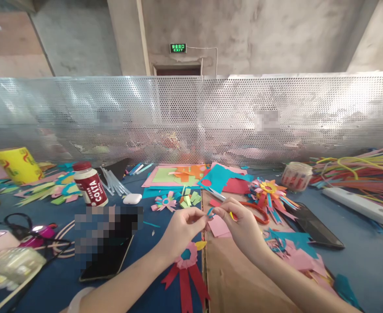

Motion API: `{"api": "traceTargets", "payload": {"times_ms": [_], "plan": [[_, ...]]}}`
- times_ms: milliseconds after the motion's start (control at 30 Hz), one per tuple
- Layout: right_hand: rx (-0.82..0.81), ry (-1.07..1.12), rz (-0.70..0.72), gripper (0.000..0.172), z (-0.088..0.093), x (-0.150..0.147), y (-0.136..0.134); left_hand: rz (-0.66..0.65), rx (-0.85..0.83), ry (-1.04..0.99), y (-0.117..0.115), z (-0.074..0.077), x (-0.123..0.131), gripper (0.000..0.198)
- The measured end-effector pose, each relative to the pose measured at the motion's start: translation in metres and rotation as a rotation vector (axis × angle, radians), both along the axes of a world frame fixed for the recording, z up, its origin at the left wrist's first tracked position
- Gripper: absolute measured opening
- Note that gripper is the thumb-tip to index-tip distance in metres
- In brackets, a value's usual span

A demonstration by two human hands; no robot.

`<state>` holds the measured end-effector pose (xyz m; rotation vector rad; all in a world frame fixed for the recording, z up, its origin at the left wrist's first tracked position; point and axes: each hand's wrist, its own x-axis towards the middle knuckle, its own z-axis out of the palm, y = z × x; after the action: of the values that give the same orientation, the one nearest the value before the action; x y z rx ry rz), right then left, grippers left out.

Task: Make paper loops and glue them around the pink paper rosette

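Note:
My left hand (185, 228) and my right hand (242, 226) are raised close together over the middle of the table. Both are closed in a pinch on a small blue paper strip (210, 211), which looks curled; the fingers hide part of it. Below my left wrist lies a paper rosette (186, 264) with a pink pleated ring, a blue centre, one yellow petal and red tails. Behind my right hand rest scissors with orange-red handles (262, 215), partly covered by the fingers. A pink paper piece (220, 227) lies beneath the hands.
A finished-looking rosette (268, 189) sits at right, near a glass jar (296, 176) and dark tablet (318, 228). Paper sheets (162, 176) and cut petals (165, 202) lie ahead. At left are a phone (109, 256), a bottle (90, 184) and an earphone case (132, 199). A perforated metal screen (185, 113) stands behind.

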<state>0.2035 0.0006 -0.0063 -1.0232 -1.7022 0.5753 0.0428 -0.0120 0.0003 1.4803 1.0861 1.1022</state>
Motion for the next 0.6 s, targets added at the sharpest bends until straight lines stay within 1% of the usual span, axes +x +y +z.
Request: {"api": "traceTargets", "payload": {"times_ms": [100, 167, 233, 300, 367, 467, 533, 600], "plan": [[0.02, -0.018, 0.015, 0.027, 0.0004, 0.0006, -0.0013, 0.006, 0.008, -0.002, 0.0, -0.0011, -0.0005, 0.016], [0.015, 0.011, 0.031, 0.032, 0.0018, 0.0017, -0.0017, 0.021, 0.016, -0.001, -0.0001, -0.0019, -0.0008, 0.016], [-0.018, 0.074, 0.017, 0.039, 0.0034, 0.0029, -0.0011, 0.037, 0.02, 0.005, -0.0005, -0.0026, -0.0009, 0.015], [-0.065, 0.107, 0.02, 0.042, 0.0046, 0.0037, 0.0004, 0.035, 0.024, 0.011, -0.0012, -0.0032, -0.0008, 0.016], [-0.107, 0.068, 0.08, 0.038, 0.0053, 0.0034, 0.0014, 0.01, 0.033, 0.013, -0.0018, -0.0039, -0.0006, 0.016], [-0.173, -0.019, 0.162, 0.027, 0.0057, 0.0009, 0.0002, -0.032, 0.05, 0.016, -0.002, -0.0055, -0.0008, 0.017], [-0.224, -0.017, 0.173, 0.022, 0.0056, -0.0015, -0.0021, -0.037, 0.058, 0.029, -0.0016, -0.007, -0.0011, 0.016], [-0.264, 0.028, 0.172, 0.022, 0.0055, -0.0035, -0.0041, -0.035, 0.061, 0.045, -0.0011, -0.0084, -0.0013, 0.017]]}}
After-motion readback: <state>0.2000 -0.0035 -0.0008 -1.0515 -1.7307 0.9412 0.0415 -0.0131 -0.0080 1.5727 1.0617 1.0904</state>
